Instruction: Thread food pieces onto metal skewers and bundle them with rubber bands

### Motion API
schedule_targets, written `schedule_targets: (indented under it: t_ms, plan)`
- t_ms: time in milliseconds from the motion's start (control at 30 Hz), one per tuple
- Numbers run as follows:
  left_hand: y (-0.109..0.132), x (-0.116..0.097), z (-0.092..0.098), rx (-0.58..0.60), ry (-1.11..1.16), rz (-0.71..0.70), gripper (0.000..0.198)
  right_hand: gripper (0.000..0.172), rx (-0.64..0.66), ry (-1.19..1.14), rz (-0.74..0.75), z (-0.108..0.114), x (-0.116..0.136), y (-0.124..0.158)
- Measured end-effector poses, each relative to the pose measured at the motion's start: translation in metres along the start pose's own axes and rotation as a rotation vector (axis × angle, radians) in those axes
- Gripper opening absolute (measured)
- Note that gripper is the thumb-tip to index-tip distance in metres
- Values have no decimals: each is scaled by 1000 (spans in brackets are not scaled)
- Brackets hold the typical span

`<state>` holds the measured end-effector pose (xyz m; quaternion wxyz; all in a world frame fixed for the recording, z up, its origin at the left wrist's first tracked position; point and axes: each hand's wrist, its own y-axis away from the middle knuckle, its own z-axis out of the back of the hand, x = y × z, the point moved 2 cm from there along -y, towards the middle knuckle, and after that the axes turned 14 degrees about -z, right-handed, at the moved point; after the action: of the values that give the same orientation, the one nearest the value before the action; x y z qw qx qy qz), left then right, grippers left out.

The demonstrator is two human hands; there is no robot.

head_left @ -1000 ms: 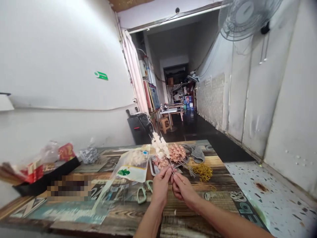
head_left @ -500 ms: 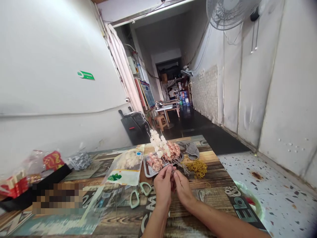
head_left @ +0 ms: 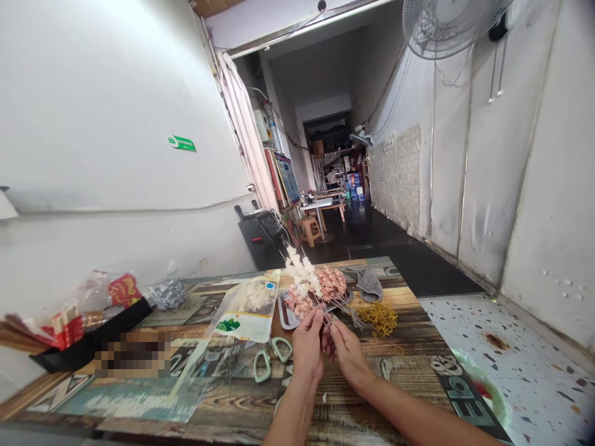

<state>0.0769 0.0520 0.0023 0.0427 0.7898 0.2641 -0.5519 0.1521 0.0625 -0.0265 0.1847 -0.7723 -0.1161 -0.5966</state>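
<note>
Both of my hands come together over the table's near middle, around the thin metal ends of a few skewers. White chunks of food [head_left: 302, 274] are threaded on these skewers, which point up and away from me. My left hand [head_left: 307, 347] is closed, thumb and fingers pinching the skewer ends. My right hand [head_left: 349, 354] is closed at the same ends, its curled fingers partly hidden. Just beyond lies a metal tray [head_left: 284, 319] with pink meat pieces [head_left: 298, 303]. Skewers of pink meat [head_left: 333, 282] rest there, handles toward the right.
Yellow rubber bands [head_left: 380, 319] lie in a heap right of my hands, with a grey cloth or glove [head_left: 370, 286] behind. Left are green-handled scissors [head_left: 262, 367] and a plastic bag of white pieces [head_left: 248, 310]. A black holder [head_left: 93, 337] stands far left.
The scene has shifted slightly to the right in view as the head turned left. My hands keep their hold on the white-food skewers, with only slight finger movement.
</note>
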Motion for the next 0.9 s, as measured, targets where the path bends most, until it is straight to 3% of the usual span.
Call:
schedule_targets:
  t_ms: [100,300,433,633,900]
  plan:
    - [-1,-2,2,3,-82,-45,48,39,23,-26,-32,0,-2,-2]
    - [-4,-11,9,-41,-352,-301,33,35,-39,95,55,4,4,-1]
    - [-5,-13,14,-27,-515,-364,32,32,-36,57,37,5,9,-1]
    - [-4,-15,17,-46,-538,-370,34,32,-70,211,182,12,14,-4]
    - [-4,-15,21,23,-560,-420,34,31,-43,-7,10,4,4,-5]
